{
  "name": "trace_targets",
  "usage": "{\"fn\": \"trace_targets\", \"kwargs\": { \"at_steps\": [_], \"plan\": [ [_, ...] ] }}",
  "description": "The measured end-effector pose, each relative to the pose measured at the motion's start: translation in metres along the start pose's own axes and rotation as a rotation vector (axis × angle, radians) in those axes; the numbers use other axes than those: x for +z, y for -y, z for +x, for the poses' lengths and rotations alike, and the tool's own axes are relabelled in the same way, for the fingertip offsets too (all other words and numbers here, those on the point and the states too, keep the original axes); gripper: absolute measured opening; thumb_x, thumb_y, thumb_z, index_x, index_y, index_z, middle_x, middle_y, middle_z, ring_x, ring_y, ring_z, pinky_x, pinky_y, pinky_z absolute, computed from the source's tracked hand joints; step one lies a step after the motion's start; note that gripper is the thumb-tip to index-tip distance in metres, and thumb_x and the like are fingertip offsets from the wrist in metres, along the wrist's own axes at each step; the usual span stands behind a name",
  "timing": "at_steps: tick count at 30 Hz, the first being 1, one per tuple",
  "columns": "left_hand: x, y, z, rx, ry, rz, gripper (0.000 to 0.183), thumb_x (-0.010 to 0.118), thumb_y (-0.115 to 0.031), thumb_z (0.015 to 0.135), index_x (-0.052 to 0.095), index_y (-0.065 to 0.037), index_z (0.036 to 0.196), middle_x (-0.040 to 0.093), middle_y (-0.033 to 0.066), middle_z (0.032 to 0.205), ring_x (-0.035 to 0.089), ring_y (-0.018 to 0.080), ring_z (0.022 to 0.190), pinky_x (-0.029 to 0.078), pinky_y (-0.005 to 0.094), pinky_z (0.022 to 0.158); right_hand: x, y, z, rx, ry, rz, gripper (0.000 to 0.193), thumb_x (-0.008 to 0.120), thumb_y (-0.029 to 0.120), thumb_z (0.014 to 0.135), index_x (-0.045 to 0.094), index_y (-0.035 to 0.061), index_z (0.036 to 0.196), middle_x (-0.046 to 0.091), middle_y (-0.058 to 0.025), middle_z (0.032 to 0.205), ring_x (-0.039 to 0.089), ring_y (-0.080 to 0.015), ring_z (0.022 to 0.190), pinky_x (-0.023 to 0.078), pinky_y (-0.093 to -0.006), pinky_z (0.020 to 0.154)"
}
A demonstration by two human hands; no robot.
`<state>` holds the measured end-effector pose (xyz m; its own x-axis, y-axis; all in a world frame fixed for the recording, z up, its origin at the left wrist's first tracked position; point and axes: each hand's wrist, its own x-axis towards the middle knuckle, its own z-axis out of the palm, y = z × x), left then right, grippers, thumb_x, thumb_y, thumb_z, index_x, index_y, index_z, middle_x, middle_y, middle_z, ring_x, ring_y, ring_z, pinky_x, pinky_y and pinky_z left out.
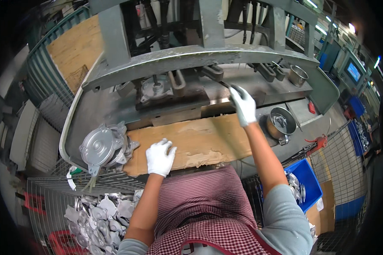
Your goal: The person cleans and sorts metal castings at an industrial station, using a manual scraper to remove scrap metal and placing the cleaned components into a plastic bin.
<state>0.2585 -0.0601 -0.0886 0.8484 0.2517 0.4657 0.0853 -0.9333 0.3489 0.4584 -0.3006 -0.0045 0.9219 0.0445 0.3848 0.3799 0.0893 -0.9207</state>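
Observation:
My left hand (161, 158), in a white glove, lies on the near part of a worn cardboard sheet (187, 140), fingers a little spread and nothing held. Raised over the far edge of the sheet is my right hand (244, 106), gloved too. Its fingers are closed around a thin dark thing, smeared by motion, whose kind I cannot make out. Beyond the hands, a round metal casting (155, 88) sits in the press under a rod. Stacked left of the cardboard are several silvery round cast covers (98, 146) with lugs.
A wire cage bin (102, 216) full of castings stands at lower left. To the right are a metal pot (281, 123) with small parts, a steel cup (298, 75) and a blue bin (310, 187) of metal pieces. The press's grey crossbeam (200, 58) spans the back.

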Motion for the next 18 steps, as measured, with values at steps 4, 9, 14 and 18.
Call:
{"fn": "trace_targets", "kwargs": {
  "at_steps": [4,9,14,18],
  "plan": [
    [-0.003,0.0,0.002,0.007,0.006,-0.029,0.023,0.07,-0.025,0.079,0.073,-0.006,0.091,0.07,0.0145,0.106,0.066,0.032,0.094,0.051,0.0419,0.085,0.06,-0.035,0.068,0.009,0.133,-0.296,0.037,0.062,0.031,0.087,0.065,0.0006,0.108,0.068,-0.0154,0.082,0.061,-0.0209,0.071,0.048,-0.0325,0.069],
    [-0.009,-0.003,0.004,-0.001,0.047,-0.041,0.021,0.069,-0.024,0.079,0.072,-0.006,0.09,0.069,0.0145,0.106,0.066,0.0324,0.093,0.052,0.0419,0.083,0.057,-0.05,0.12,-0.208,-0.153,-0.206,0.035,0.059,0.034,0.089,0.068,0.0038,0.104,0.067,-0.0146,0.077,0.062,-0.0246,0.065,0.047,-0.0374,0.064],
    [-0.006,-0.004,0.002,0.009,0.018,-0.046,0.02,0.069,-0.023,0.079,0.072,-0.006,0.089,0.07,0.0152,0.105,0.066,0.0328,0.093,0.052,0.042,0.083,-0.019,-0.007,0.105,0.008,-0.37,-0.259,0.035,0.064,0.031,0.09,0.069,-0.0008,0.104,0.067,-0.0086,0.073,0.059,-0.0149,0.061,0.045,-0.0309,0.057],
    [-0.003,-0.003,0.001,0.022,0.01,-0.04,0.019,0.069,-0.022,0.079,0.073,-0.007,0.089,0.07,0.0156,0.105,0.065,0.0334,0.092,0.051,0.0426,0.083,-0.079,0.015,0.053,-0.023,-0.274,-0.196,0.039,0.065,0.026,0.092,0.063,-0.0028,0.118,0.067,-0.0058,0.098,0.059,-0.0112,0.079,0.048,-0.0254,0.071]
  ]
}}
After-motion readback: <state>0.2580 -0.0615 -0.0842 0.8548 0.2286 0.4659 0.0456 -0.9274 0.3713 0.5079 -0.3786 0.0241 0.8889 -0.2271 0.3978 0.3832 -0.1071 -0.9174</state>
